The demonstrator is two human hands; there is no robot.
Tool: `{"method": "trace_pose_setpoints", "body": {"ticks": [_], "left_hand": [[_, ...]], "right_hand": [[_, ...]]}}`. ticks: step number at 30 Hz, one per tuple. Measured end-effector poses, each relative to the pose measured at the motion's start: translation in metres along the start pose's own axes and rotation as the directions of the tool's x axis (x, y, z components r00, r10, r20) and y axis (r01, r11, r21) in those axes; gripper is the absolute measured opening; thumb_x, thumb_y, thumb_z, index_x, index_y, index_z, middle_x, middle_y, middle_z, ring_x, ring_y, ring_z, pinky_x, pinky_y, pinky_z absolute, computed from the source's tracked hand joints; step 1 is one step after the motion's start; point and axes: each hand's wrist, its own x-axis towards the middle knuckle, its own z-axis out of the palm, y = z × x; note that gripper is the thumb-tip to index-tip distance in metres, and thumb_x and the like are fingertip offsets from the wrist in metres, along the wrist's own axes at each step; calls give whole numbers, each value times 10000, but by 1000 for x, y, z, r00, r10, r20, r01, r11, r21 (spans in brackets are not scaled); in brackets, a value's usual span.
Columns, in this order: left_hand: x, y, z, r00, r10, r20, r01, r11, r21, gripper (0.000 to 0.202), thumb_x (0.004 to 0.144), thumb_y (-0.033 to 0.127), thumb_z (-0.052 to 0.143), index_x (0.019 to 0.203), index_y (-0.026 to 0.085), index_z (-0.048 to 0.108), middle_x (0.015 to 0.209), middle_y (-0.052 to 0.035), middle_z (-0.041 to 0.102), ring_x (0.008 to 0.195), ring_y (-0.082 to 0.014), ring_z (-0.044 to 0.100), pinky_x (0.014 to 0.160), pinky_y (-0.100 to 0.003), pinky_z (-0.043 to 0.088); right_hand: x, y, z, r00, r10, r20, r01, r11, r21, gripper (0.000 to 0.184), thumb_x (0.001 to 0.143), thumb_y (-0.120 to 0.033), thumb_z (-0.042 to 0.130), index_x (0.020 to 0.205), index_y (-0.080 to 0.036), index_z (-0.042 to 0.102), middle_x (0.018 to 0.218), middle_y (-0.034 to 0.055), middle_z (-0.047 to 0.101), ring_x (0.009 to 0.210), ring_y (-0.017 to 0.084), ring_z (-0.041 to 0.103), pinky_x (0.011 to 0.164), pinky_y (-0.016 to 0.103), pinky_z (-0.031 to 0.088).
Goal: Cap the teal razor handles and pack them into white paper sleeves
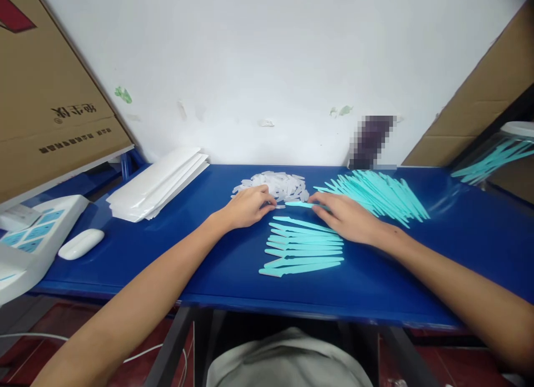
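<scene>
Pinched in my left hand [251, 206] is a small translucent white cap [281, 207], its fingers closed at the front of a heap of similar caps [275, 184]. My right hand [348, 216] grips a turquoise eyebrow razor [298, 204] by its handle, the blade end pointing left toward the cap. A small gap shows between cap and razor. Below the hands, several turquoise razors [306, 247] lie side by side in a column, blade ends left. Behind my right hand spreads a loose pile of razors [375, 193].
White envelopes [156, 184] are stacked on the blue table [225, 270] at the left. Near them sit a white oval case [81, 244] and a white device with blue panels [44, 231]. A clear jar [507, 150] of razors lies far right; a white wall [258, 70] rises behind.
</scene>
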Motion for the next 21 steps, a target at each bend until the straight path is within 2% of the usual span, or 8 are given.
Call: {"method": "trace_pose_setpoints", "body": {"ticks": [5, 9, 12, 17, 21], "left_hand": [[1, 0, 3, 999, -50, -3, 49, 995, -88, 214, 962, 308, 568, 1023, 212, 750, 903, -54, 605, 814, -201, 585, 716, -312, 412], [3, 0, 4, 997, -75, -9, 73, 985, -156, 184, 940, 301, 601, 983, 211, 755, 865, -43, 593, 799, -198, 582, 736, -322, 423], [5, 1, 4, 997, -79, -19, 73, 973, -218, 162, 914, 296, 633, 952, 207, 764, 828, -35, 577, 790, -195, 582, 747, -323, 436], [5, 1, 3, 996, -78, -46, 61, 954, -294, 160, 885, 331, 682, 939, 205, 764, 826, -30, 584, 820, -198, 589, 766, -324, 451], [4, 0, 3, 993, -50, -111, 16, 957, -290, 256, 943, 410, 627, 976, 195, 762, 843, -43, 591, 841, -204, 577, 779, -329, 445]], "right_hand": [[0, -2, 0, 998, -4, 57, 6, 1000, -27, 338, 1022, -384, 375, 1150, -220, 641, 1107, 95, 736, 922, 270, 679, 773, 378, 476], [1, -6, 0, 997, 8, 72, -6, 1000, -28, 336, 1026, -375, 372, 1139, -216, 646, 1089, 99, 741, 878, 264, 677, 726, 363, 466], [2, -8, 2, 998, 2, 66, -1, 1000, -20, 343, 1033, -376, 361, 1127, -213, 648, 1077, 98, 739, 886, 261, 677, 745, 364, 469], [3, -13, 5, 999, -37, 1, 37, 999, 15, 326, 1031, -371, 377, 1117, -217, 651, 1081, 85, 736, 927, 258, 678, 778, 365, 476], [2, -13, 4, 994, -27, -102, 30, 999, 27, 316, 1024, -362, 403, 1159, -210, 644, 1099, 80, 739, 935, 258, 684, 768, 362, 481]]}}
